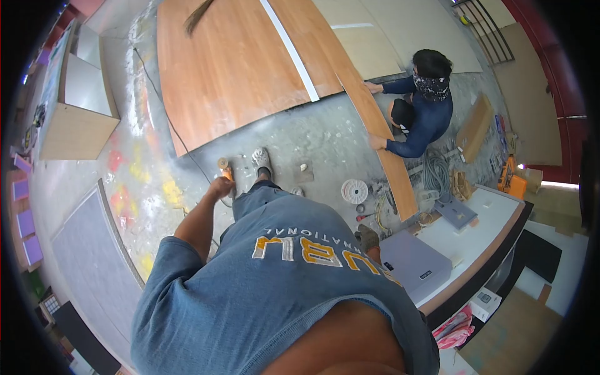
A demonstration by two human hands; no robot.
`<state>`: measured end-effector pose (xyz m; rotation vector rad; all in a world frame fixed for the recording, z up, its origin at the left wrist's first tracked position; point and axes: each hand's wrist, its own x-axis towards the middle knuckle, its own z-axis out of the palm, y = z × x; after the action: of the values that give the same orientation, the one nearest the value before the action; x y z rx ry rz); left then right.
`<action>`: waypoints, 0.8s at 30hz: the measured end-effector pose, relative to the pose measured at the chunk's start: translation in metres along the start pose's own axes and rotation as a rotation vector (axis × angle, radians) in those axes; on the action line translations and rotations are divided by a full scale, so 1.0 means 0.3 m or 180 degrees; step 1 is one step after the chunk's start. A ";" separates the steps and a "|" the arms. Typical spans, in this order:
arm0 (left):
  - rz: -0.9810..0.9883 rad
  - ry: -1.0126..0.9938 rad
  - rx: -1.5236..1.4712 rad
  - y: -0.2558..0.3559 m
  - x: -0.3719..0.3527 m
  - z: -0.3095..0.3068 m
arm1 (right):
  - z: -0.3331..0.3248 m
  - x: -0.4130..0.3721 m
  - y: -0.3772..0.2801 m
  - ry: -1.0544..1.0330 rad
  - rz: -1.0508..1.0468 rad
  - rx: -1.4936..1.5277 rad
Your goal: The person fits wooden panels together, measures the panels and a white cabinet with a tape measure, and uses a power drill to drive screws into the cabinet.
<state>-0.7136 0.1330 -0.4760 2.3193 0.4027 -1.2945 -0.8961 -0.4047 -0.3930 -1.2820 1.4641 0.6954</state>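
Observation:
My left hand (220, 187), at the left of my body, is closed around an orange angle grinder (226, 169) held low above the floor. A dark cord (164, 103) runs near it across the floor. My right hand (367, 237), in what looks like a grey glove, hangs at my right side, partly cut off by my shirt. Its fingers are too small to make out. Near it are a white round spool (354, 191) and a grey-lilac case (415, 265). Ahead lies a large wood-patterned board (237, 75) with a white strip (290, 50) across it.
A person in a dark blue top (428, 122) crouches at the right, both hands on a long narrow wood-patterned plank (369, 119). Coiled grey hose (437, 172) lies beside them. A white-topped table (484, 219) stands at right, a pale cabinet (78, 128) at left.

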 end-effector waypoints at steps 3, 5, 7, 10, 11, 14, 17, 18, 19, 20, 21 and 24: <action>-0.0257 0.0025 0.0084 -0.043 0.041 -0.047 | 0.001 -0.002 0.045 -0.0012 0.0047 0.0207; -0.0274 0.0046 0.0042 -0.037 0.034 -0.040 | 0.019 -0.003 0.091 -0.0107 -0.0309 -0.0166; 0.0252 0.0087 0.0450 -0.110 0.108 0.051 | 0.043 0.038 0.166 -0.0075 -0.0134 0.0110; 0.0093 -0.0018 -0.0009 0.019 0.000 0.066 | 0.052 0.214 0.331 -0.0272 -0.0156 0.0445; 0.0192 -0.0052 -0.0055 0.028 -0.002 0.092 | 0.051 0.261 0.367 -0.0532 -0.0483 0.0377; 0.0266 -0.0259 0.0290 0.105 -0.056 0.127 | 0.058 0.291 0.397 -0.0224 -0.1428 -0.1517; 0.0405 -0.0531 0.0615 0.170 -0.024 0.113 | 0.082 0.242 0.329 -0.0212 -0.1463 -0.1579; 0.0721 -0.0571 0.0850 0.177 -0.012 0.106 | 0.085 0.207 0.294 -0.0226 -0.1457 -0.1593; 0.0703 -0.0575 0.0840 0.172 0.000 0.095 | 0.081 0.187 0.276 -0.0333 -0.1558 -0.1247; 0.1252 -0.0477 0.1430 0.158 0.011 0.082 | 0.082 0.163 0.245 -0.0392 -0.1602 -0.1079; 0.1802 -0.0374 0.2018 0.181 -0.022 0.049 | 0.081 0.141 0.216 -0.0452 -0.1644 -0.0912; 0.1080 -0.0128 0.1293 0.184 -0.070 0.006 | 0.090 0.108 0.163 -0.0392 -0.0871 -0.1179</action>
<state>-0.7005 0.0840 -0.4455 2.5332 -0.2869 -1.3398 -0.9308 -0.3788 -0.4409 -1.6536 1.0630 0.8690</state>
